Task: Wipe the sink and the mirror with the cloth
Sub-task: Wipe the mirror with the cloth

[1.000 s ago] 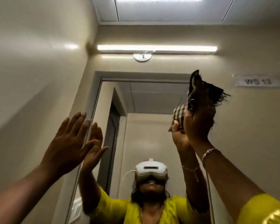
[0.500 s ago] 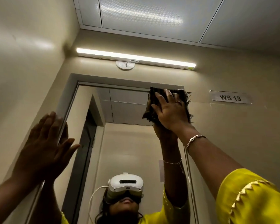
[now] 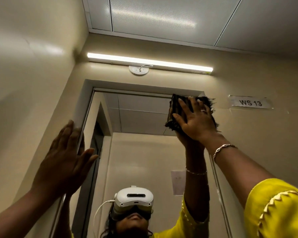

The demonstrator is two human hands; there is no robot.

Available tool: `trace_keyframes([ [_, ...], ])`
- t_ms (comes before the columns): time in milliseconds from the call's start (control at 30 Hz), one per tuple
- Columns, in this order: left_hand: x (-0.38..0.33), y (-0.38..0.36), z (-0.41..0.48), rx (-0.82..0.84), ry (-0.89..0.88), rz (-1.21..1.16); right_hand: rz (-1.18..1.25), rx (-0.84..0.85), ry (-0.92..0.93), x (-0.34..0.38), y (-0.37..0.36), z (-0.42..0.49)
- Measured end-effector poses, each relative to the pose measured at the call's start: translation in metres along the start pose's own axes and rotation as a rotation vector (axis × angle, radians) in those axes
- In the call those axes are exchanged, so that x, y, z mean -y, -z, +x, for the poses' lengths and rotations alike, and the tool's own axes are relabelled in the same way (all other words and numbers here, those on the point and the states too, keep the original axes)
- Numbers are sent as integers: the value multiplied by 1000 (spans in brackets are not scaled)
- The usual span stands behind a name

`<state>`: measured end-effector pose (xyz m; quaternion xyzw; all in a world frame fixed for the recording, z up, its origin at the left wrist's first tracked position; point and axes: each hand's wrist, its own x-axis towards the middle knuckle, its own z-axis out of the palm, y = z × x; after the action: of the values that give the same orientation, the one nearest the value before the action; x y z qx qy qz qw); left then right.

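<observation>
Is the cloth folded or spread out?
Folded: the cloth shows stacked layers at its left edge, a compact pad under the flat right hand.

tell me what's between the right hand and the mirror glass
The dark cloth: the right hand presses it flat against the mirror near its top right corner, seen in the head view.

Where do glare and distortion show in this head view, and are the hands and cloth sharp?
Head view: the tube light blooms, casting glare on the left wall and ceiling panel; wide-angle perspective slants the mirror edges; right hand and cloth read fairly sharp; left hand is dim and soft.
</observation>
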<state>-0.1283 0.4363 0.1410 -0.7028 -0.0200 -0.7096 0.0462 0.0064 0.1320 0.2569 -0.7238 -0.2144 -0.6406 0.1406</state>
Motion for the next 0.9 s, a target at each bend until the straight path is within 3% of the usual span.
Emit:
trace_keyframes([
  [300, -1, -7, -2, -62, 3, -32, 2, -36, -61, 13, -6, 3],
  [533, 1, -9, -3, -79, -15, -105, 79, -73, -74, 96, -10, 9],
  [900, 16, -19, -2, -99, -76, -68, 168, -25, 123, 225, -10, 24],
])
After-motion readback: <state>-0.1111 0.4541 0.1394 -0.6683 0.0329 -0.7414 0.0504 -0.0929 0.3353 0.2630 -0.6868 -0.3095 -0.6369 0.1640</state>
